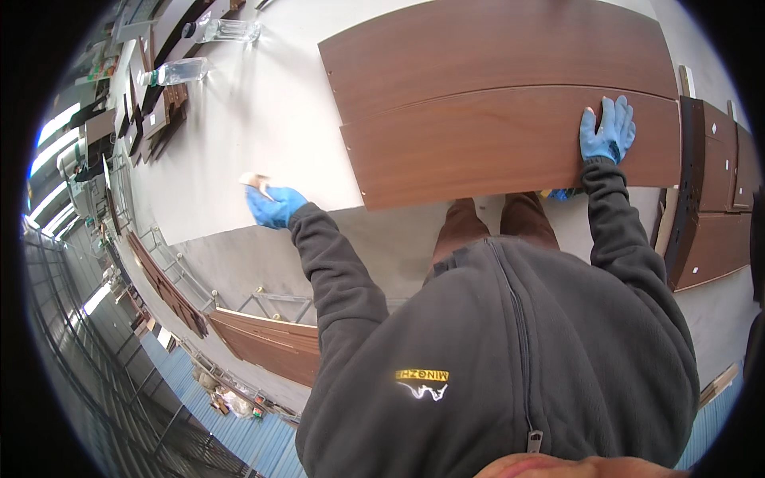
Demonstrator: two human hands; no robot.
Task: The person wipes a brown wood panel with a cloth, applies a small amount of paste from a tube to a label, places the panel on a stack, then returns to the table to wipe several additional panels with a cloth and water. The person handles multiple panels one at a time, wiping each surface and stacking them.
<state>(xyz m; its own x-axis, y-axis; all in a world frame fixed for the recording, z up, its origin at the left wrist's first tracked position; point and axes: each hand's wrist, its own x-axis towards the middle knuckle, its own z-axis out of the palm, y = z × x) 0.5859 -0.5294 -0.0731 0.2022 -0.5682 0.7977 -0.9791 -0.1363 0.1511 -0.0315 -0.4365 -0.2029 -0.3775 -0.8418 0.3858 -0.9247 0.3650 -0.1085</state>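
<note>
Two brown wood-look panels lie side by side on a white tabletop [263,119]: a far panel [494,48] and a near panel [470,143], with a thin seam between them. My right hand [608,134], in a blue glove, rests on the near panel towards its right end, fingers stretched out. Off the panels' left end, over the table's front edge, my left hand [275,209] is closed round a crumpled whitish cloth [255,183]. That hand is slightly blurred, and its grip is partly hidden.
Two clear plastic bottles, one upper [227,30] and one lower [179,72], are at the table's far left, near dark board pieces [159,119]. More brown panels [713,159] stand at the right. Below left is a stack of brown boards [263,342] beside metal framing.
</note>
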